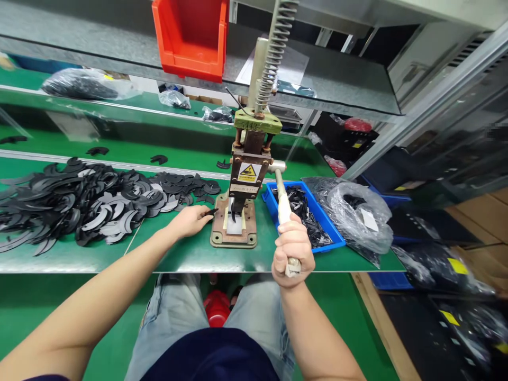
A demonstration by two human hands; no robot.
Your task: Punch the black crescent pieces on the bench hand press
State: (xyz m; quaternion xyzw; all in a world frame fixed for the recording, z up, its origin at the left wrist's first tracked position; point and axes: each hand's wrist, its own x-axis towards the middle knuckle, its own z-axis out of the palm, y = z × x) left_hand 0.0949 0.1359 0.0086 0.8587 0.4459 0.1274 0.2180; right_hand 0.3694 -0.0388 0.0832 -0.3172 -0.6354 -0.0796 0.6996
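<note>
A small hand press [246, 174] with a tall spring stands on the green bench. My right hand [292, 248] is closed round its pale lever handle [283, 203], which is pulled down toward me. My left hand [190, 221] rests on the bench just left of the press base [234, 238], pinching a small black curved part [211, 212] at the base's edge. A big heap of black crescent-shaped parts [87, 203] lies to the left of that hand.
A blue tray [331, 233] of black pieces sits right of the press, with a clear plastic bag [353, 211] of parts beside it. A red bin [190, 37] hangs on the shelf above. More bags and dark crates fill the floor at right.
</note>
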